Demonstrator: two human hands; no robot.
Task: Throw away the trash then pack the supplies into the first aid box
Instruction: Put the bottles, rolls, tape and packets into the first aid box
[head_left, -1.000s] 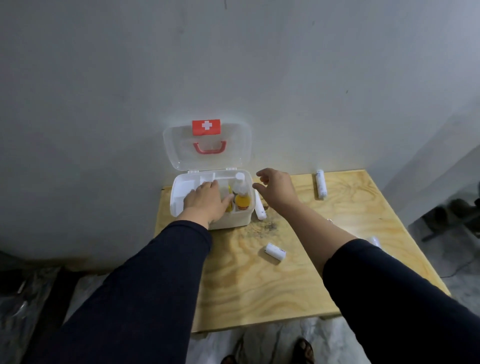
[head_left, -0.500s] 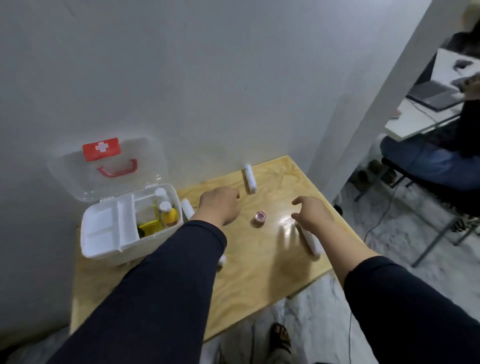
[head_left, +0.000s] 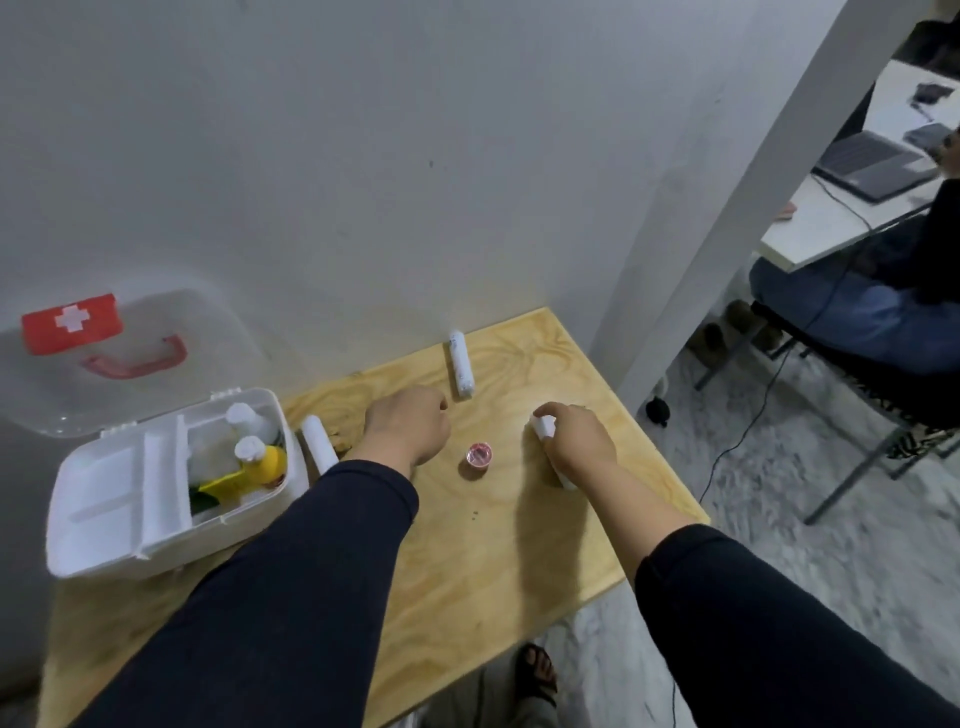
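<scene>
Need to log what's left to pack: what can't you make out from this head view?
- White roll under the right hand: mostly covered.
- Left hand: fingers curled away, contents unknown.
- First aid box contents behind the bottles: overlapping, blurred.
- Print on far roll: too small.

1. An office corner: bare grey plaster wall (head_left: 363, 156) behind a small pale plywood table (head_left: 467, 561).
2. Right of that table, a white desk (head_left: 831, 218) carries an open grey laptop (head_left: 878, 163); someone sits there.
</scene>
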